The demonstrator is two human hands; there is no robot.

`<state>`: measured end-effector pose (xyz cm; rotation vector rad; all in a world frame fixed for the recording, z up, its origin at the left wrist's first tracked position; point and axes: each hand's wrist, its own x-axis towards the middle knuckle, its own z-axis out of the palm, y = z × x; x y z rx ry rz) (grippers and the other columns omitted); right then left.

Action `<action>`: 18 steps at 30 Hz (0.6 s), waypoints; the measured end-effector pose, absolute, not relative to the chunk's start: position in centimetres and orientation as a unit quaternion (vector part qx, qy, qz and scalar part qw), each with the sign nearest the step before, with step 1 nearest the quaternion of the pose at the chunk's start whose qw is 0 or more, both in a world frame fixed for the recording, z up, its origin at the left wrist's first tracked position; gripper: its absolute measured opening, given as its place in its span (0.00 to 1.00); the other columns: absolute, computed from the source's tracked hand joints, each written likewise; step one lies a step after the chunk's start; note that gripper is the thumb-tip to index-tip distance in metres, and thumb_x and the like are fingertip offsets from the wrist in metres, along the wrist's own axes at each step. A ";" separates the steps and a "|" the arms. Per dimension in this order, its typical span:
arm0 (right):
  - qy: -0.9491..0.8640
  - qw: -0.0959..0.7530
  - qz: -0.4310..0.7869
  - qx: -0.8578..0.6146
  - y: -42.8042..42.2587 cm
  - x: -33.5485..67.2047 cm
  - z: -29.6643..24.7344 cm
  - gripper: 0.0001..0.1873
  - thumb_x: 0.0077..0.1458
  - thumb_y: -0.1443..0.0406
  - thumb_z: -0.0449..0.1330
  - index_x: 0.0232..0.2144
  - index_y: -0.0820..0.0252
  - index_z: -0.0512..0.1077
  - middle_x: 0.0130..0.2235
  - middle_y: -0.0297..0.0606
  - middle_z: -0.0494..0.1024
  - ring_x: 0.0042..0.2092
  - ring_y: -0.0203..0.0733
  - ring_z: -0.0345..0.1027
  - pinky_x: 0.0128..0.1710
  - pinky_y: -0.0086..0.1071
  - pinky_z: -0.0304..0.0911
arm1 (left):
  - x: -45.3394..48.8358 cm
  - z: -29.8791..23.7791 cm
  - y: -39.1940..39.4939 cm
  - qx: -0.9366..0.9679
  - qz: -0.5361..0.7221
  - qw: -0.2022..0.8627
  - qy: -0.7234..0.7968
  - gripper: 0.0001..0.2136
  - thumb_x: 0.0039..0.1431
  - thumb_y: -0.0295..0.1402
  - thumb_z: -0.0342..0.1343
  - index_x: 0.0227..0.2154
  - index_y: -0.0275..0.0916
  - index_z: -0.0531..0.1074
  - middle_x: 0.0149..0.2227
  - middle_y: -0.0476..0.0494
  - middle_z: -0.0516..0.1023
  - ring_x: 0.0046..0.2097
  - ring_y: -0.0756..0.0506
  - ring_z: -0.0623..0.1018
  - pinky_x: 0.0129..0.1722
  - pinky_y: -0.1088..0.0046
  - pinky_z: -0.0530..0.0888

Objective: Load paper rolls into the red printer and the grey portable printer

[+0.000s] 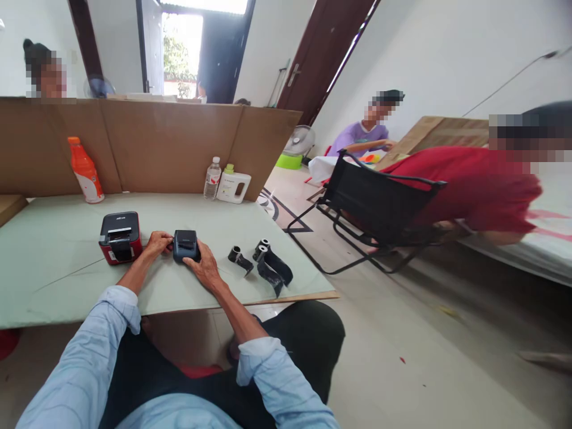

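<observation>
A small dark blue box-shaped device, which looks like a portable label printer, sits on the pale green tabletop. My right hand grips its right side and front corner, the thumb lying along the front edge. Close against its left side is my left hand, fingers curled together; whatever they pinch is too small to make out. Left of that hand stands a larger red and black label printer. On the right lie several rolls of black ribbon, partly unwound, and a smaller ribbon roll.
A cardboard screen closes off the back of the table. Before it stand an orange bottle, a clear water bottle and a white jug. Rightward are a black folding chair and a person in red.
</observation>
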<state>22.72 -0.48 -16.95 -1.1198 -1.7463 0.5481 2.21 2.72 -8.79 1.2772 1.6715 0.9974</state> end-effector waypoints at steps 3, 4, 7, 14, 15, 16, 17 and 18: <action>-0.713 0.477 0.229 -0.460 -0.4 22.6 -16.9 0.44 0.55 0.55 0.69 0.71 0.60 0.64 0.65 0.54 0.73 0.66 0.62 0.67 0.68 0.57 0.63 | 2.0 -8.3 3.0 0.489 0.394 0.420 0.655 0.03 0.57 0.25 0.64 0.29 0.35 0.75 0.22 0.49 0.75 0.25 0.51 0.76 0.24 0.79 0.72; -0.713 0.477 0.231 -0.459 -0.4 22.6 -16.8 0.44 0.55 0.55 0.69 0.71 0.60 0.63 0.66 0.54 0.73 0.66 0.62 0.67 0.68 0.57 0.63 | 1.9 -8.2 3.0 0.485 0.394 0.427 0.653 0.03 0.57 0.24 0.64 0.30 0.35 0.75 0.23 0.48 0.76 0.25 0.51 0.76 0.24 0.79 0.72; -0.714 0.476 0.235 -0.456 -0.5 22.6 -16.6 0.44 0.56 0.55 0.69 0.70 0.59 0.63 0.66 0.54 0.73 0.67 0.62 0.67 0.68 0.57 0.63 | 1.7 -8.0 3.2 0.478 0.392 0.447 0.647 0.04 0.56 0.25 0.66 0.32 0.35 0.76 0.23 0.48 0.76 0.26 0.50 0.77 0.24 0.79 0.73; -0.700 0.486 0.248 -0.460 -0.9 22.7 -16.2 0.43 0.54 0.56 0.70 0.69 0.57 0.66 0.64 0.52 0.74 0.65 0.61 0.69 0.67 0.57 0.65 | 1.1 -8.7 4.3 0.473 0.374 0.460 0.651 0.10 0.53 0.29 0.70 0.38 0.34 0.79 0.23 0.47 0.76 0.25 0.49 0.77 0.26 0.76 0.74; -0.699 0.488 0.250 -0.460 -0.9 22.7 -16.2 0.42 0.54 0.56 0.70 0.69 0.57 0.66 0.64 0.51 0.74 0.65 0.61 0.69 0.67 0.57 0.65 | 1.1 -8.9 4.4 0.476 0.372 0.458 0.652 0.12 0.53 0.30 0.71 0.40 0.34 0.79 0.23 0.47 0.77 0.25 0.49 0.77 0.26 0.76 0.74; -0.697 0.489 0.254 -0.458 -0.9 22.8 -16.2 0.42 0.54 0.56 0.71 0.69 0.57 0.67 0.64 0.51 0.74 0.65 0.60 0.69 0.67 0.57 0.65 | 1.1 -9.0 4.6 0.480 0.369 0.456 0.653 0.13 0.53 0.30 0.71 0.41 0.33 0.79 0.23 0.47 0.77 0.25 0.49 0.77 0.27 0.75 0.75; -0.697 0.490 0.258 -0.456 -0.9 22.8 -16.3 0.42 0.53 0.56 0.71 0.68 0.56 0.67 0.64 0.51 0.74 0.64 0.60 0.69 0.66 0.56 0.65 | 1.0 -9.2 4.6 0.486 0.367 0.452 0.652 0.14 0.54 0.31 0.70 0.42 0.33 0.80 0.23 0.47 0.76 0.25 0.49 0.77 0.27 0.74 0.75; -0.696 0.491 0.263 -0.453 -0.9 22.8 -16.3 0.42 0.53 0.55 0.71 0.68 0.56 0.67 0.64 0.51 0.75 0.64 0.60 0.69 0.66 0.56 0.65 | 1.0 -9.3 4.6 0.495 0.366 0.446 0.649 0.14 0.54 0.31 0.70 0.43 0.33 0.80 0.22 0.47 0.76 0.25 0.48 0.77 0.27 0.74 0.75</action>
